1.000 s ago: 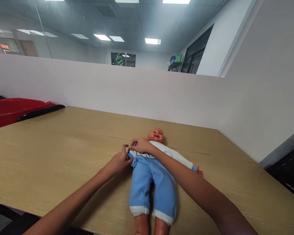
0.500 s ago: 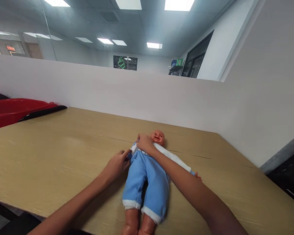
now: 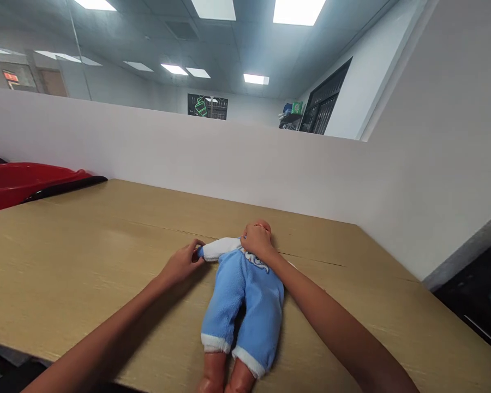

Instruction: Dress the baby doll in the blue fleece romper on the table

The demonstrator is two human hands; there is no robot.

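A baby doll (image 3: 240,297) lies on its back on the wooden table (image 3: 85,256), head away from me, dressed in a blue romper with white sleeves. Its white left-side sleeve (image 3: 220,248) stretches out to the left. My left hand (image 3: 183,262) pinches the blue cuff at the end of that sleeve. My right hand (image 3: 257,240) is closed on the garment's neckline at the doll's chest and covers most of the doll's face. The doll's bare legs reach the near table edge.
A red plastic tub (image 3: 20,185) with a black rim sits at the table's far left. A white partition wall (image 3: 229,164) runs along the back and right sides of the table. A dark gap lies beyond the table's right edge.
The white sleeve, bunched near the doll's side before, is now pulled out straight to the left by my left hand. My right hand has shifted up to the doll's neck.
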